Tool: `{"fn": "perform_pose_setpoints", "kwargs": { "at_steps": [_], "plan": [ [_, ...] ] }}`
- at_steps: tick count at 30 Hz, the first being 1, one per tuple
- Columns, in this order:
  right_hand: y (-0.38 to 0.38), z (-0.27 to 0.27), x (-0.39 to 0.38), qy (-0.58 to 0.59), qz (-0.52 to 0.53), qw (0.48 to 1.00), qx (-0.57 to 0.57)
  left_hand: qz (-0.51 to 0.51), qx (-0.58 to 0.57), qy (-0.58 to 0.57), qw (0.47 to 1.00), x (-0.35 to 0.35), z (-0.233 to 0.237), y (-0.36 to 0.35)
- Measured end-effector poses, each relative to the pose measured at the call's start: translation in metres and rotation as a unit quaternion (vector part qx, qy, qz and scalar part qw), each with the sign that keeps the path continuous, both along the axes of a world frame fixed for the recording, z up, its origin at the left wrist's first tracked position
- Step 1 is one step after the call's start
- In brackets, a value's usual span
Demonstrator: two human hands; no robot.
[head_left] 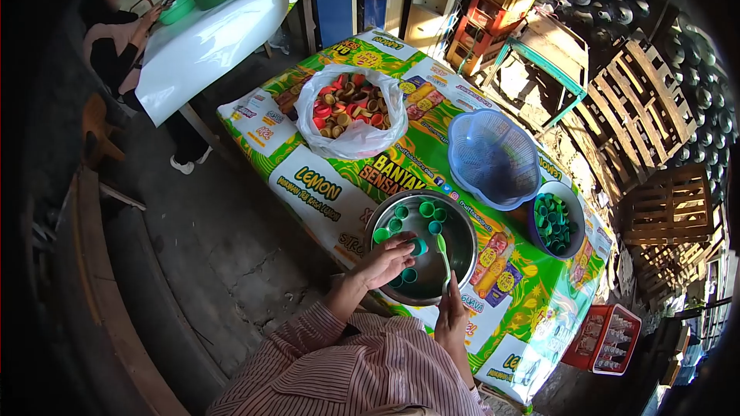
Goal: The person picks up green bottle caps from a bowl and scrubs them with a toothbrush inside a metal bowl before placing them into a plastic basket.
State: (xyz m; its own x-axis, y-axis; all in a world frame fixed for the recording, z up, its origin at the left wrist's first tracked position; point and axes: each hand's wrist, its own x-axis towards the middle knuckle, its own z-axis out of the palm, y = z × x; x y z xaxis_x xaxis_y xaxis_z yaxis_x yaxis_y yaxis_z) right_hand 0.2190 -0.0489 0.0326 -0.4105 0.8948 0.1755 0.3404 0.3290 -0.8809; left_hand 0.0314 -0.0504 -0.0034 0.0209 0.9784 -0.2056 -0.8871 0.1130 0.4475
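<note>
My left hand (pixel 388 260) pinches a teal-green bottle cap (pixel 418 247) over a steel basin (pixel 376 221). Inside the basin, several other green caps (pixel 395 225) lie in what looks like water. A light-green brush (pixel 442 253), toothbrush-like in shape, is gripped by its handle in my right hand (pixel 453 314) at the basin's near right rim. The brush's head is a short way right of the held cap, apart from it. To the right, a purple bowl (pixel 580 240) holds many green caps (pixel 553 219).
A blue plastic basket (pixel 493 156) stands behind the basin. Farther left is a white plastic bag (pixel 312 127) of red and tan caps (pixel 351 104). A red crate (pixel 605 339) stands beyond the table's right edge. Another person (pixel 116 46) sits at a white table (pixel 208 42) with green basins.
</note>
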Motion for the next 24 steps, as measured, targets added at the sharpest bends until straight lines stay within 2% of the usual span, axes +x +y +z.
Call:
{"fn": "perform_pose_setpoints", "kwargs": {
  "at_steps": [3,5,6,8,10,12,14,16,17,19,20,24],
  "plan": [
    [-0.003,0.005,0.008,-0.053,0.043,0.998,-0.002,-0.007,0.004,0.021,1.0,0.002,-0.011,-0.001],
    [-0.002,-0.002,0.009,-0.085,0.004,0.993,-0.087,-0.027,0.012,0.013,0.999,0.003,-0.008,-0.002],
    [-0.002,-0.005,0.01,-0.086,0.007,0.993,-0.086,-0.024,0.013,0.013,1.0,0.005,-0.001,-0.003],
    [-0.004,-0.008,0.01,-0.009,0.021,1.0,-0.001,-0.003,-0.017,0.034,0.999,0.01,0.012,-0.004],
    [-0.006,-0.003,0.012,-0.034,0.046,0.998,-0.026,0.006,-0.012,0.032,0.999,0.013,0.004,-0.004],
    [-0.003,-0.011,0.015,-0.04,0.007,0.997,-0.066,0.016,-0.007,0.029,0.999,0.015,-0.002,-0.004],
    [-0.003,-0.013,0.017,-0.02,-0.005,0.998,-0.054,0.012,0.015,0.009,1.0,0.014,-0.004,-0.006],
    [-0.006,-0.007,0.021,-0.014,0.049,0.998,-0.042,0.005,0.008,0.008,1.0,0.014,-0.012,-0.007],
    [-0.007,0.0,0.022,-0.07,0.047,0.991,-0.103,-0.003,0.003,0.007,1.0,0.015,-0.015,-0.006],
    [-0.005,-0.006,0.022,-0.03,0.026,0.996,-0.075,-0.009,0.022,-0.006,1.0,0.018,-0.016,-0.007],
    [-0.004,-0.009,0.022,0.011,0.005,0.999,-0.049,-0.015,0.04,-0.019,0.999,0.019,-0.016,-0.007],
    [-0.007,-0.007,0.028,-0.038,0.026,0.992,-0.114,0.002,-0.004,0.024,1.0,0.026,0.008,-0.007]
  ]
}}
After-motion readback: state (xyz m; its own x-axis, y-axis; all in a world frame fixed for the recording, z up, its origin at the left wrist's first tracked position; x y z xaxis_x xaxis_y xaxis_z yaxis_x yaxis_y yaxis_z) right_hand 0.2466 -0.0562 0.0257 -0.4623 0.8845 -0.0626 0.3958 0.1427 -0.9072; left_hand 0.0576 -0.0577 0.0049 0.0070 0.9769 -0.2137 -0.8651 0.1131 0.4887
